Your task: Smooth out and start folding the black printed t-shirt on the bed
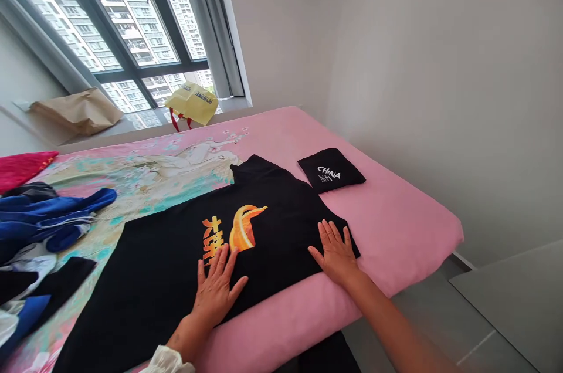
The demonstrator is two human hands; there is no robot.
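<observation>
A black T-shirt (277, 203) with an orange flame and orange characters lies flat on a pink-sheeted bed (387, 244), partly folded. My left hand (217, 288) presses palm down on the shirt just below the print, fingers spread. My right hand (336, 253) rests flat on the shirt's right edge, close to the bed's near side. Neither hand grips anything. Beyond the shirt lies a small folded black garment (331, 169) printed with white "CHINA" lettering, apart from both hands.
A heap of clothes, including a blue garment (53, 214) and a red cloth (21, 170), lies at the bed's left. A yellow bag (192, 103) and a brown paper bag (77, 112) sit on the windowsill. A wall runs along the bed's right side.
</observation>
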